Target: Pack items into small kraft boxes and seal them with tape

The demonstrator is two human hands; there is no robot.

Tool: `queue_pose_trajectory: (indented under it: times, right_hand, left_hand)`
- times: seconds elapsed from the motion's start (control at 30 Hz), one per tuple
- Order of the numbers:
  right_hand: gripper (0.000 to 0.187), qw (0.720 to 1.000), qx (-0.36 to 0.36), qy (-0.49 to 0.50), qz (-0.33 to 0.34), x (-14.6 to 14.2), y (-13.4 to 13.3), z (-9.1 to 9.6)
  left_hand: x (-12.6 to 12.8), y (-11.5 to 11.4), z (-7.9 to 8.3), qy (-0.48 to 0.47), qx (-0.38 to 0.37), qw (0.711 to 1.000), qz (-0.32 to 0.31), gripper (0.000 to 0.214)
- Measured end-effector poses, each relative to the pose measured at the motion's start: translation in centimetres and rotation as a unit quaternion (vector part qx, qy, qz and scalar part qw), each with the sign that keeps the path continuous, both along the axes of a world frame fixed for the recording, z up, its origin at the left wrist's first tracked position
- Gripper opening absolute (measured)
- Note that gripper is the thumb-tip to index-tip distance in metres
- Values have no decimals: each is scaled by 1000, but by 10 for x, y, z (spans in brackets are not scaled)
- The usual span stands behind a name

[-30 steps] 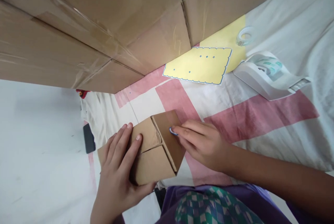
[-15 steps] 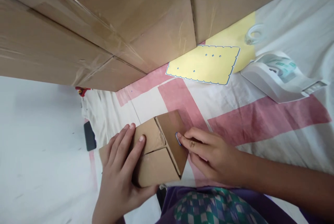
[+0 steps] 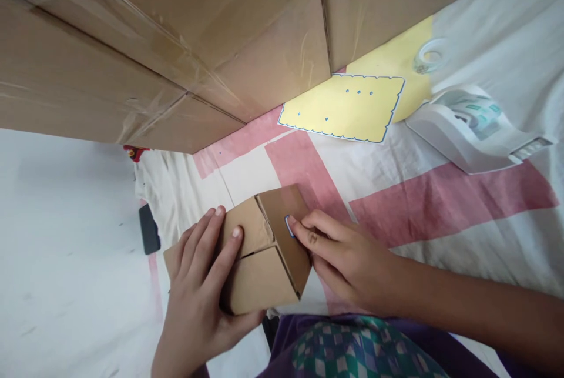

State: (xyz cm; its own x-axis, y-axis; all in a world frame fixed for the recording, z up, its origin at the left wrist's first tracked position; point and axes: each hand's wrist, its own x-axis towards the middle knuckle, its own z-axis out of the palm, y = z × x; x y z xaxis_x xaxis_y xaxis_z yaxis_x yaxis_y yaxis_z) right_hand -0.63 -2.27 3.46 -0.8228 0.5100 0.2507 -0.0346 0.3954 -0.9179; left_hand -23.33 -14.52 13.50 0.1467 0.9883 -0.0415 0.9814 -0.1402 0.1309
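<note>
A small brown cardboard box (image 3: pixel 259 284) is tilted in front of me, its flap seams facing up. My left hand (image 3: pixel 202 272) grips it from the left, fingers over the top face and thumb along the near edge. On the right face of the box lies a small white label with a blue edge (image 3: pixel 289 226). My right hand (image 3: pixel 339 254) has its index fingertip pressed on that label, with the other fingers curled; part of the label is under the finger.
A large taped carton (image 3: pixel 264 31) stands along the far side. Beside it lies a yellow sheet with a blue scalloped outline (image 3: pixel 348 110). To the right are a white tape dispenser (image 3: pixel 467 143) and a clear tape roll (image 3: pixel 420 65). A dark phone-like object (image 3: pixel 150 230) lies left on the red-and-white cloth (image 3: pixel 440 207).
My right fingertip and the label under it have shifted slightly left and up on the box face. The box appears a little further left; my left hand keeps its grip.
</note>
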Motion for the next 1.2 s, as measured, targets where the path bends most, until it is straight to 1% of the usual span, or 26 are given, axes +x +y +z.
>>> queue_pose_trajectory:
  times: [0.1, 0.27, 0.33, 0.5, 0.57, 0.7, 0.77, 0.83, 0.9, 1.0, 1.07, 1.13, 1.2]
  right_hand:
    - [62, 1000, 19, -6, -15, 2, 1, -3]
    - [50, 998, 32, -4, -51, 5, 1, -16]
    - [51, 998, 31, 1, -50, 4, 0, -19]
    - [56, 999, -38, 5, -24, 0, -7, -19]
    - [57, 999, -52, -2, -18, 0, -9, -17]
    - [55, 998, -55, -6, -18, 1, -8, -16]
    - [55, 998, -49, -14, -21, 2, -9, -15]
    - [57, 999, -41, -22, -24, 3, -10, -14]
    - [60, 999, -40, -25, -25, 3, -11, -12]
    - [69, 998, -43, -27, -22, 4, -14, -10]
    - [70, 999, -37, -30, -23, 4, -15, -10]
    - [67, 999, -28, -34, -23, 4, -14, -11]
    - [64, 999, -13, -33, -16, 4, -12, -12]
  left_hand:
    - [0, 1, 1, 2, -1, 1000, 1, 100]
    - [1, 1, 2, 6, 0, 1000, -1, 100]
    - [1, 1, 2, 6, 0, 1000, 1, 99]
    - [0, 0, 2, 2, -2, 1000, 5, 100]
    - [0, 1, 2, 1, -2, 1000, 7, 101]
    - [1, 1, 1, 7, -1, 1000, 5, 100]
    - [1, 0, 1, 9, -2, 1000, 6, 95]
    - [0, -1, 5, 8, -2, 1000, 6, 89]
    - [-3, 0, 12, 5, -14, 1000, 0, 84]
    - [-11, 12, 28, 9, -53, 998, -19, 60]
    - [-17, 27, 38, 19, -55, 997, -46, 49]
    - [-22, 49, 45, 22, -52, 995, -88, 49]
    - [-26, 74, 47, -16, -82, 988, -127, 57]
